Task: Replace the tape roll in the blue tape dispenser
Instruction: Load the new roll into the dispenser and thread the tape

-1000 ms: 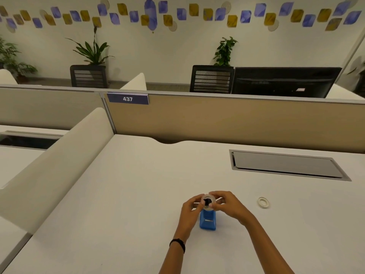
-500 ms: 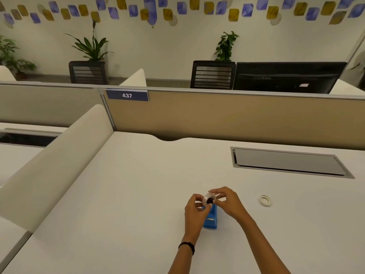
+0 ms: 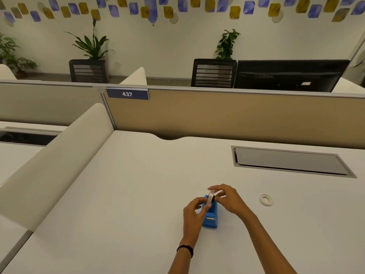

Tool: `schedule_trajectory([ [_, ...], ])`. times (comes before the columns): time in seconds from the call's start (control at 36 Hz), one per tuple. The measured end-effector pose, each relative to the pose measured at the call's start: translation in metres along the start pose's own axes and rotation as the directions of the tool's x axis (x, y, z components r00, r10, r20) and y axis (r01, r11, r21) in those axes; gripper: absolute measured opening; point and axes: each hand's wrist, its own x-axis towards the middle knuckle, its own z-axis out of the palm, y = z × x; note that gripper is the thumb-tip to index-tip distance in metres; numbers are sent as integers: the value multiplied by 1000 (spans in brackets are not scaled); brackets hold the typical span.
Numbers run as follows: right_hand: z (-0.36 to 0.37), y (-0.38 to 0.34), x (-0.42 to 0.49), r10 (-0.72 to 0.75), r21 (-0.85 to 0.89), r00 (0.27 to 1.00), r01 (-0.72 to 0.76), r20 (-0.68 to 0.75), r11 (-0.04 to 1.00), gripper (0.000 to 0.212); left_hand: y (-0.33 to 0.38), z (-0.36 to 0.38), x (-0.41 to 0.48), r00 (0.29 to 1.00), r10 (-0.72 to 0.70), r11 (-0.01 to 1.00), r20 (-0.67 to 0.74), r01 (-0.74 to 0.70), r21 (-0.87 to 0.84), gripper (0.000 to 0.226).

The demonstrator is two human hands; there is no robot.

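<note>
1. Tape roll [image 3: 211,198] up on edge between my hands, right over the open well of the blue tape dispenser [image 3: 211,216], which sits on the white desk [image 3: 138,194] in front of me.
2. My right hand [image 3: 227,198] pinches the roll from the far side, fingertips curled onto its rim and dark hub.
3. My left hand [image 3: 194,211] pinches the near edge with thumb and forefinger, steadying it just above the dispenser's body.
4. Step in hand, I'd say: seating the roll on its hub into the cradle. It looks lined up but not yet dropped in.
5. Next move calls for easing it straight down so the hub ends find their slots. Whether the free end faces the cutter I cannot tell.
6. Off to my right, well apart, a thin ring [image 3: 265,199] lies flat. That is probably the spent core.
</note>
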Motion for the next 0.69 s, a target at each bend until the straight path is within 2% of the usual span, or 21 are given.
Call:
schedule_trajectory([
  [0.33,10,6,2,-8,5,1000,8,12,1000,31,-2,-2,7,1000,-16,998,5,16,64,12],
  [0.53,14,10,1,-2,8,1000,2,17,1000,27,-1,-3,15,998,-49,998,40,47,52,27],
  [0.69,18,14,-2,-3,18,999,3,32,1000,33,-3,-9,20,980,-116,992,160,107,59,53],
])
